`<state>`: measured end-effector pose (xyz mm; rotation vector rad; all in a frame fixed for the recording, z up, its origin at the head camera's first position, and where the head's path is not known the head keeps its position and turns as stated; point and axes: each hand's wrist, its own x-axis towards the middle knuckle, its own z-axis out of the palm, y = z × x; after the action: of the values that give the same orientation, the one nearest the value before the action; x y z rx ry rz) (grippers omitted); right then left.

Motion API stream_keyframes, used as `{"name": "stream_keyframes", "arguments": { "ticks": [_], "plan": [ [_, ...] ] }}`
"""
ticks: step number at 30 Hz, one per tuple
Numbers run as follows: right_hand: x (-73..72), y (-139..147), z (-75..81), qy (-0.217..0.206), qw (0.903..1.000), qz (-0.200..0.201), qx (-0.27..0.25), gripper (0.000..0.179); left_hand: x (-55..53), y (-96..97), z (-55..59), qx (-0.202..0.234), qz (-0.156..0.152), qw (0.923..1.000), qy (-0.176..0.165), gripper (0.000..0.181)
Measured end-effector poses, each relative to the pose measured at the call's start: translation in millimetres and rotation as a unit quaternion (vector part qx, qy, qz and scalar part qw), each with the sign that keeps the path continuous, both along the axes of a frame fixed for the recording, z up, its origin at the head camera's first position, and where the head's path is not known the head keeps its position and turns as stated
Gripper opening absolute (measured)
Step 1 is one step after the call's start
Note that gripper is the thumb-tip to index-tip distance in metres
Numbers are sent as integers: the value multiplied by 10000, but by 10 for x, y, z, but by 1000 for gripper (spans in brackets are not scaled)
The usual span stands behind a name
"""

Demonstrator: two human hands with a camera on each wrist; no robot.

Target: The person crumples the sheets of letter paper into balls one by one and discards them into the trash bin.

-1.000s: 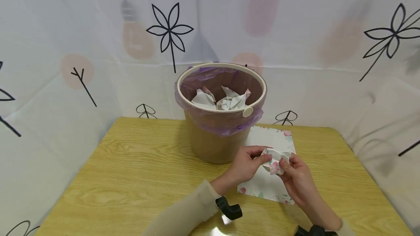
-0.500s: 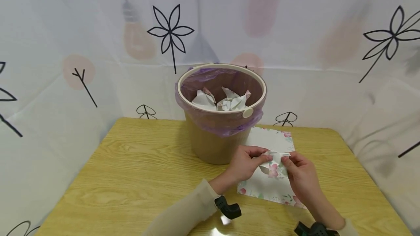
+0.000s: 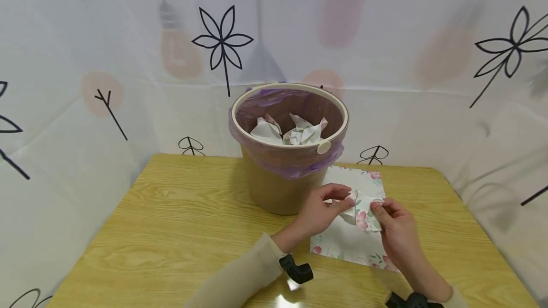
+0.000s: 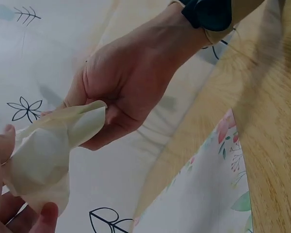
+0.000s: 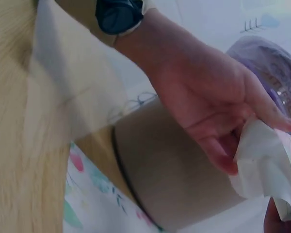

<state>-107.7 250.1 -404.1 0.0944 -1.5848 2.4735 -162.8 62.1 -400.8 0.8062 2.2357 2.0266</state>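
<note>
Both hands hold one crumpled piece of floral-edged white paper (image 3: 365,210) above the table, in front of the bin. My left hand (image 3: 318,209) pinches its left end, the thumb lying on the near side. At the right end, my right hand (image 3: 398,227) grips it between thumb and curled fingers. The pale inner side of the crumpled paper (image 4: 41,158) shows folds in the left wrist view. Below the hands lies a flat sheet of floral-bordered paper (image 3: 342,246), partly covered by them.
A brown bin (image 3: 274,189) with a light rim and purple liner bag (image 3: 295,168) stands at the back of the table (image 3: 180,232). Several crumpled papers (image 3: 267,130) lie inside it. A patterned white cloth (image 3: 141,46) hangs behind.
My right hand has shifted slightly rightward, drawing the paper's right end out flatter. The left hand's fingers have lifted and loosened a little. The bin and flat sheet stay put.
</note>
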Motion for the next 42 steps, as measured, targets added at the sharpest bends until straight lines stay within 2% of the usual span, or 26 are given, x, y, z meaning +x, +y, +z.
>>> {"name": "stream_keyframes", "arguments": {
  "ticks": [3,6,8,10,13,16,18,21,25,30,33,36,39,42],
  "plan": [
    [-10,55,46,-288,9934,-979,530,8,32,-35,35,-322,140,9985,411,33],
    [-26,69,82,-537,9780,-1889,699,8,88,-48,81,-813,534,9897,1046,33],
    [-38,43,94,-579,9692,-2312,627,9,133,-39,105,-1117,770,9820,1310,33],
    [-43,-2,92,-507,9678,-2435,396,8,174,-19,127,-1271,835,9792,1340,36],
    [-41,-83,78,-472,9690,-2413,240,6,218,20,150,-1328,667,9840,986,51],
    [-20,-149,59,-466,9739,-2211,217,6,240,50,177,-1460,493,9856,695,65],
    [-11,-186,57,-367,9778,-2056,191,5,242,64,190,-1638,478,9828,706,71],
    [-1,-235,54,-21,9848,-1738,15,5,236,61,200,-1879,552,9764,914,75],
    [5,-279,37,305,9900,-1371,-116,14,209,41,178,-1883,713,9717,1232,69],
    [11,-273,0,232,9947,-992,159,16,151,19,115,-1619,678,9729,1505,55],
    [11,-250,-27,241,9978,-618,38,16,118,16,90,-1488,537,9770,1433,50],
    [5,-223,-49,279,9989,-302,-204,18,101,24,86,-1397,414,9820,1202,46],
    [-9,-213,-48,215,9992,-282,-166,19,94,28,91,-1373,380,9839,1083,44],
    [-34,-212,-24,106,9972,-610,414,15,85,16,108,-1446,439,9815,1173,40]
  ]
}}
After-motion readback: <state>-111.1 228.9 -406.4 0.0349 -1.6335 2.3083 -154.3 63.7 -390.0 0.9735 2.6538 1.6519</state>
